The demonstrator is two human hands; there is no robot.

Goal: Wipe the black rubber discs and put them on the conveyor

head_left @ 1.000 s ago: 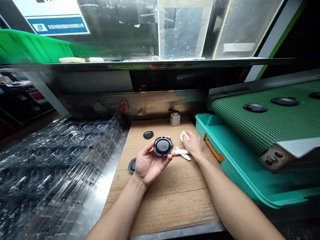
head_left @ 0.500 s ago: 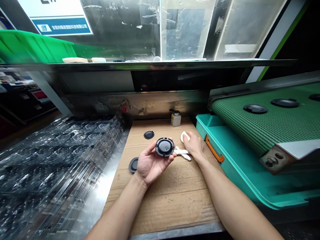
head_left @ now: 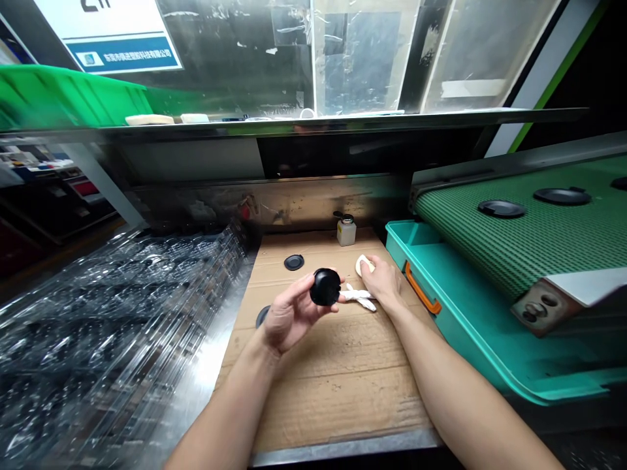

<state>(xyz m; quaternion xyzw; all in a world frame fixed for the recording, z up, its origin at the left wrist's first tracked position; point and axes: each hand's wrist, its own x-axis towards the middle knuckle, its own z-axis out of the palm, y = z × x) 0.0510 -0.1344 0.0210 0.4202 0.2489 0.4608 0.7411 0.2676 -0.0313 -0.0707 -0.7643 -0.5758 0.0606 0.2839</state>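
My left hand [head_left: 292, 312] is closed on a round black plastic cover [head_left: 324, 287], its smooth glossy face towards me, above the cardboard sheet [head_left: 343, 405]. My right hand [head_left: 383, 281] grips a cream-white pad [head_left: 363, 263] on the right side of the cardboard. Between the hands lies a crumpled white cloth strip [head_left: 360, 297]. Farther back is another black cover [head_left: 294, 262]. A third black cover [head_left: 262, 317] is partly hidden behind my left hand. At the back stands a small white bottle [head_left: 346, 232] with its dark lid flipped up.
Clear plastic trays [head_left: 147, 326] are stacked on the left. To the right, a teal bin [head_left: 490, 359] with an orange handle sits below a green conveyor belt [head_left: 490, 248] carrying several black covers. A metal shelf [head_left: 343, 124] with a green crate [head_left: 73, 98] crosses above the bench.
My left hand has turned the black cover over, from its ribbed side with notches to its smooth glossy face. The right hand keeps its hold on the pad.
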